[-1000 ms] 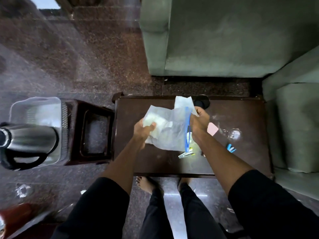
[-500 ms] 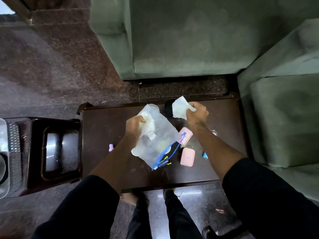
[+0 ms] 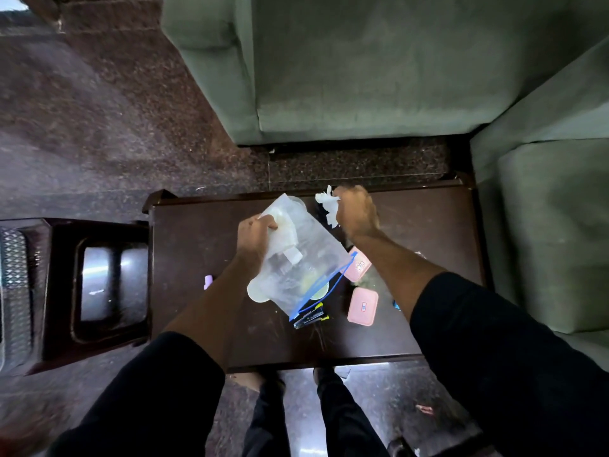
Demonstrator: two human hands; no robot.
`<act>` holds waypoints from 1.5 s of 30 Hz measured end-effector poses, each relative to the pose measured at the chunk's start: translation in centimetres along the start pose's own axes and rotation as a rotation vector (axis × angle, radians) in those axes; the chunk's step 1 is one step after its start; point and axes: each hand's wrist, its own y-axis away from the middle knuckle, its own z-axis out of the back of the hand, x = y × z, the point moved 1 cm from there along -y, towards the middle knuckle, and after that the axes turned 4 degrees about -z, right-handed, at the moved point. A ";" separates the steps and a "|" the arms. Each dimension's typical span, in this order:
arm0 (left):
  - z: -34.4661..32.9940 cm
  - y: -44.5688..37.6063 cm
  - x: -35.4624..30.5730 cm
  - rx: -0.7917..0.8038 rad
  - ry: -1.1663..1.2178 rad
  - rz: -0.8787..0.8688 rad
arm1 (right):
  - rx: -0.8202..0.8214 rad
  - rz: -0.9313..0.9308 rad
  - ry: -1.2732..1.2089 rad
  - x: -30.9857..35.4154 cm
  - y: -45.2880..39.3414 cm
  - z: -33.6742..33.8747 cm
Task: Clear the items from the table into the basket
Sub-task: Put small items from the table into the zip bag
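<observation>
My right hand [image 3: 357, 211] has pulled the crumpled tissue [image 3: 327, 204] clear and clutches it; left hand [image 3: 255, 234] pinches the plastic bag [image 3: 303, 258] over the table [image 3: 191, 245]: both ready for the basket.

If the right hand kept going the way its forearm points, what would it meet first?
Probably the far table edge, then floor and the sofa. The right hand, gripping crumpled paper, looks raised, so depth is unclear.
</observation>
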 end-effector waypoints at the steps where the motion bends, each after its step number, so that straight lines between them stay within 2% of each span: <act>1: 0.0 -0.2 0.0 -0.004 0.006 0.000 | 0.042 0.058 0.060 0.1 -0.1 -0.4; 7: 0.0 -0.7 0.6 -0.021 0.034 0.014 | 0.215 0.160 0.229 -0.6 -0.2 -2.4; 10: -0.1 -0.8 0.7 -0.036 0.046 0.020 | 0.173 0.196 0.212 -0.6 -0.3 -2.0; 16: -0.1 -0.5 0.7 -0.042 0.085 0.043 | -0.003 0.119 0.127 -0.4 -1.0 -1.4; 20: -0.1 -0.6 0.8 -0.074 0.104 0.054 | 0.095 0.102 0.216 -0.7 -1.8 -2.1; 24: -0.5 -0.4 0.5 -0.093 0.125 0.054 | 0.144 0.104 0.204 -1.0 -2.4 -2.9; 26: -0.5 -0.1 0.5 -0.099 0.122 0.063 | 0.073 0.159 0.202 -0.7 -2.0 -2.4; 30: 0.2 0.5 0.4 -0.087 0.128 0.078 | -0.393 0.216 -0.019 -0.6 -0.3 -0.2; 31: 0.4 0.7 0.5 -0.087 0.129 0.088 | -0.466 0.227 -0.034 -0.5 0.2 0.1; 32: 0.6 0.8 0.6 -0.090 0.132 0.104 | -0.471 0.213 -0.052 -0.2 0.9 0.4; 33: 0.9 0.9 0.6 -0.094 0.142 0.119 | -0.355 0.153 -0.130 0.1 1.4 0.5; 34: 1.2 1.0 0.7 -0.098 0.159 0.130 | -0.144 0.051 -0.283 0.5 2.0 0.7; 36: 2.1 1.3 0.7 -0.110 0.174 0.145 | 0.403 -0.235 -0.832 1.7 3.5 1.3; 37: 2.7 1.4 0.8 -0.122 0.173 0.158 | 0.605 -0.378 -1.033 1.9 4.3 1.8; 38: 3.3 1.6 1.0 -0.140 0.186 0.176 | 0.740 -0.452 -1.131 1.9 5.0 2.2; 42: 6.4 2.5 2.2 -0.207 0.298 0.258 | 0.934 -0.502 -1.383 1.4 6.7 3.0; 45: 8.5 3.8 2.6 -0.179 0.399 0.324 | 0.957 -0.499 -1.424 2.8 7.9 3.3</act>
